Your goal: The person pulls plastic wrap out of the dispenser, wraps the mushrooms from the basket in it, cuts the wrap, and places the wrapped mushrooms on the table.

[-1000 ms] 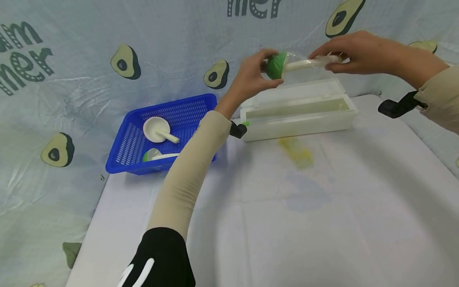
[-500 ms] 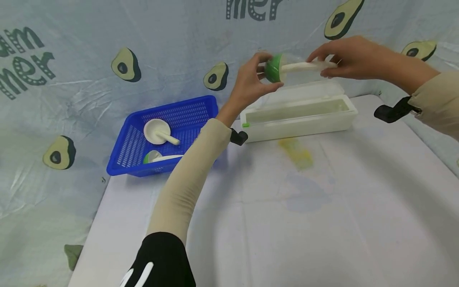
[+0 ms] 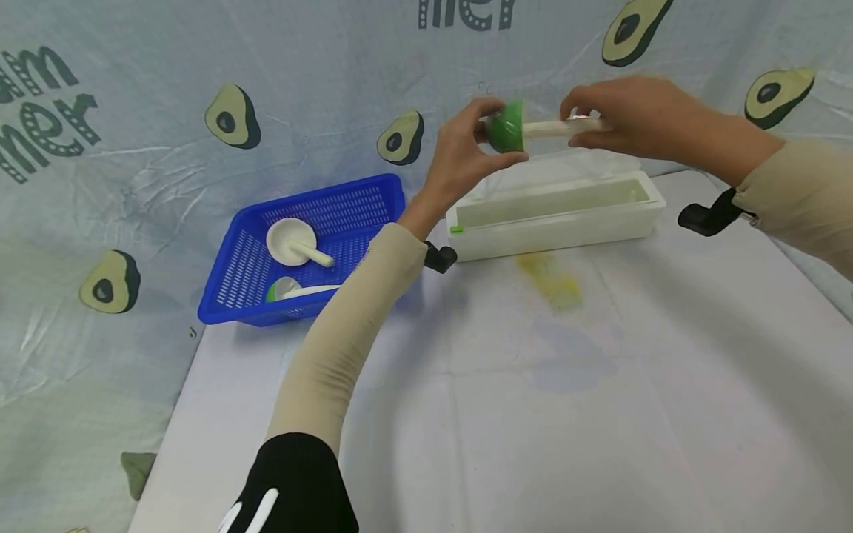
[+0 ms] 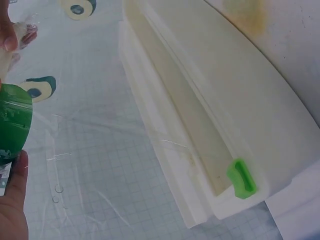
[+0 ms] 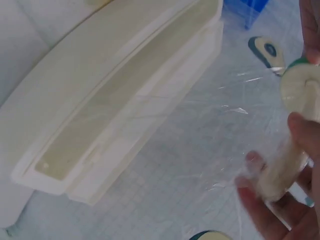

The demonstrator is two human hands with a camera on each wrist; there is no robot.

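A ladle (image 3: 508, 127) with a green bowl and a white handle is held sideways above a long white box (image 3: 560, 235). Fingers and thumb of my left hand (image 3: 460, 148) hold the bowl's rounded green side. My right hand (image 3: 643, 122) grips the far part of the handle. Clear wrinkled plastic shows about the ladle's handle (image 5: 282, 167) in the right wrist view. Below, the box has its lid (image 3: 556, 169) tipped up at the back and a small green slider (image 4: 242, 177) at its left end.
A blue mesh basket (image 3: 223, 285) stands to the box's left, with a white ladle (image 3: 291, 241) and a green-and-white ladle (image 3: 283, 289) inside. Behind rises a pale sheet (image 3: 313, 66) printed with avocados. White cloth (image 3: 493, 444) with a yellow stain covers the table.
My right hand has slid left along the handle, closer to the bowl, and lowered slightly. The handle has turned more level. My left hand keeps hold of the bowl, almost unmoved.
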